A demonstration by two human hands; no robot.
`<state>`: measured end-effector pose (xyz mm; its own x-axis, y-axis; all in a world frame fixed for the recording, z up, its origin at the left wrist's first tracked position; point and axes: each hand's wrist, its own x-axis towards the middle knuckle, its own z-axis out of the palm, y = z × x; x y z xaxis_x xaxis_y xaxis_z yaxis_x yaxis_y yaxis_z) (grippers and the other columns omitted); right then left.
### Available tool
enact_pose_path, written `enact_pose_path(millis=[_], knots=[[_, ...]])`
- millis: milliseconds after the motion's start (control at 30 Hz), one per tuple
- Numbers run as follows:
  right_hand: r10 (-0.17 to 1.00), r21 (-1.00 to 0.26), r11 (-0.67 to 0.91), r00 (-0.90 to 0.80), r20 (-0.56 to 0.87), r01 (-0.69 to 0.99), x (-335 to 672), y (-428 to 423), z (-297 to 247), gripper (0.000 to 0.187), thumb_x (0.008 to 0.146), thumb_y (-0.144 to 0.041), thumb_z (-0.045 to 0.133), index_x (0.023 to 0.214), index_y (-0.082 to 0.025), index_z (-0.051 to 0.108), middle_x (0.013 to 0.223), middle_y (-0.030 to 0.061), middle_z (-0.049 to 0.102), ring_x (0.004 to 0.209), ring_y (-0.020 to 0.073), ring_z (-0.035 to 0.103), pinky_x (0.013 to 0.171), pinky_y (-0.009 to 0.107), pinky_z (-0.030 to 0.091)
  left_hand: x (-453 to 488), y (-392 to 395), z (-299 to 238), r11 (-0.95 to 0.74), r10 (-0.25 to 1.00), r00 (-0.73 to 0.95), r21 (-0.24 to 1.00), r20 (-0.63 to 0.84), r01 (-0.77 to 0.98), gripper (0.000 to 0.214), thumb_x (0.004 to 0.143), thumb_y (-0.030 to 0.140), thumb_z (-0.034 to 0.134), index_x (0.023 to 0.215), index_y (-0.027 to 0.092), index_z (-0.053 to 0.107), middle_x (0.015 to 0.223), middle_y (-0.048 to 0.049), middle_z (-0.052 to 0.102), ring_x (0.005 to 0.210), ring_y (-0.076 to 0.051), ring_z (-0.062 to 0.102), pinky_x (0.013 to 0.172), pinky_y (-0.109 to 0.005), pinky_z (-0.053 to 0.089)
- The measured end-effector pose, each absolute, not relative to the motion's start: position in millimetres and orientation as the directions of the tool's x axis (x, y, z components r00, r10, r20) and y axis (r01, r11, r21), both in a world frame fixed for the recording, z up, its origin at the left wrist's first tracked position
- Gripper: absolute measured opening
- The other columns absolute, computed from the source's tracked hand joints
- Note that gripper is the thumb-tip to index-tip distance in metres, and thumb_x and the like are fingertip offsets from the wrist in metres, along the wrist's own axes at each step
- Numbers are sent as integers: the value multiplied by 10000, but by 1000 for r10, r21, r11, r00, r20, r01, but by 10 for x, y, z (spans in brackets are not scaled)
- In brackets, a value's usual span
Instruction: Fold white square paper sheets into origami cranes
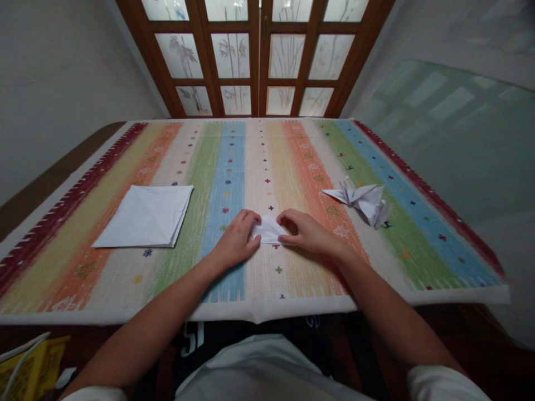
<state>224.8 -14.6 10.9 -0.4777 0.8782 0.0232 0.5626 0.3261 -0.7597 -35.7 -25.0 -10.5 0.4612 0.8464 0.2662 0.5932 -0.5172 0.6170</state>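
Note:
A small folded piece of white paper [268,230] lies on the striped tablecloth [267,167] near the front edge. My left hand [237,238] presses on its left side with fingers curled over it. My right hand [305,229] pinches its right side, thumb and fingers closed on the fold. Most of the paper is hidden between the two hands.
A stack of white square sheets [146,216] lies to the left. Two finished folded paper cranes [363,201] sit to the right. Wooden glass-paned doors [259,55] stand behind the table. A yellow object [29,365] lies at the lower left.

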Motion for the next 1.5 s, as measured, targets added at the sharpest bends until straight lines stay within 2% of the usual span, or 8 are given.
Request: enact_pose_path(millis=[167, 367, 633, 833, 967, 1067, 1200, 1500], knots=[[873, -878, 248, -488, 20, 408, 2181, -191, 145, 323, 826, -167, 733, 1106, -254, 598, 961, 14, 732, 810, 200, 676, 724, 317, 502, -357, -260, -79, -572, 818, 408, 652, 405, 498, 476, 846, 53, 653, 1276, 236, 561, 1152, -64, 640, 1017, -232, 630, 921, -383, 552], [827, -744, 504, -494, 269, 438, 2190, -174, 158, 298, 838, -90, 707, 1098, -235, 698, 1039, 51, 758, 909, 213, 674, 821, 329, 512, -376, -267, -31, -707, 707, 439, 567, 555, 422, 400, 797, -41, 563, 1094, 223, 609, 963, -16, 656, 877, -194, 619, 829, -323, 523], [744, -685, 582, -627, 230, 439, 2255, -163, 161, 134, 910, -122, 741, 951, -235, 802, 1094, 76, 790, 1002, 223, 739, 922, 356, 561, -416, -242, -52, -705, 709, 525, 480, 471, 522, 308, 831, -56, 537, 894, 207, 684, 972, -62, 690, 983, -233, 658, 881, -362, 553], [746, -685, 543, -654, 127, 486, 2290, -158, 171, 289, 899, -59, 619, 914, -242, 842, 1122, 71, 823, 996, 221, 769, 979, 380, 576, -411, -254, -22, -611, 773, 583, 537, 249, 581, 302, 869, 14, 535, 941, 215, 750, 1127, -87, 741, 1134, -269, 694, 1055, -475, 578], [861, -707, 438, -486, 151, 555, 2219, -145, 88, 233, 968, -144, 656, 1120, -207, 822, 1094, 101, 793, 913, 218, 734, 869, 361, 583, -373, -279, 3, -563, 813, 546, 513, 202, 649, 147, 1001, 231, 611, 1051, 195, 744, 1393, -152, 706, 1286, -324, 677, 1156, -548, 544], [910, -710, 373, -384, 155, 597, 2164, -128, -2, 224, 920, -153, 743, 1127, -204, 814, 1071, 97, 769, 844, 206, 697, 820, 350, 577, -346, -285, -29, -551, 823, 545, 457, 159, 698, 342, 983, 373, 727, 1273, 195, 696, 1566, -191, 615, 1418, -375, 605, 1214, -586, 503], [926, -696, 358, -330, 181, 622, 2156, -100, -86, 197, 900, -158, 780, 1083, -214, 823, 1051, 91, 776, 853, 211, 691, 845, 370, 580, -349, -276, -100, -573, 807, 575, 420, 138, 704, 612, 952, 436, 790, 1487, 204, 604, 1609, -199, 588, 1452, -401, 563, 1232, -624, 481], [944, -743, 325, -255, 211, 585, 2167, -71, -108, 180, 892, -146, 757, 1023, -233, 845, 913, 73, 811, 790, 228, 709, 810, 398, 590, -386, -260, -159, -608, 783, 585, 454, 209, 652, 677, 910, 424, 853, 1498, 218, 589, 1580, -194, 592, 1438, -400, 555, 1221, -627, 484]])
